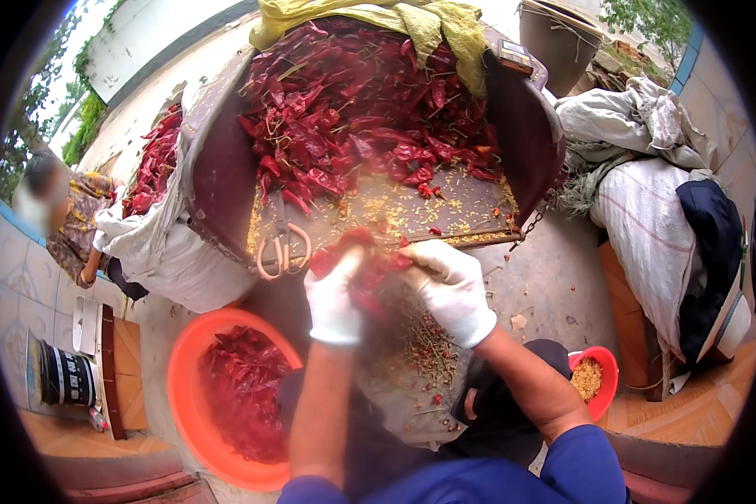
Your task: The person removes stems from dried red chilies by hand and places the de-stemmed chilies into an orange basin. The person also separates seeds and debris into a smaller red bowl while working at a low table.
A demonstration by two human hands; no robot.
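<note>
My left hand (335, 302), in a white glove, is shut around dried red chili peppers (366, 286), partly blurred. My right hand (457, 290), gloved too, pinches the stem end of a pepper close beside them. Beyond both hands, a dark red cart bed (532, 170) holds a heap of dried chilies (353, 101). Yellow seeds (409, 208) are scattered over its floor. Scissors with orange handles (285, 249) lie at the bed's near edge. Under my hands, stems and scraps (438, 353) form a pile on the ground.
An orange basin (183, 390) with red chilies stands at my left. At right is a red bucket (608, 390) of yellow seeds. White sacks (642, 214) lean at far right. Another person (85, 220) is beside an open chili-filled sack (170, 258) on the left.
</note>
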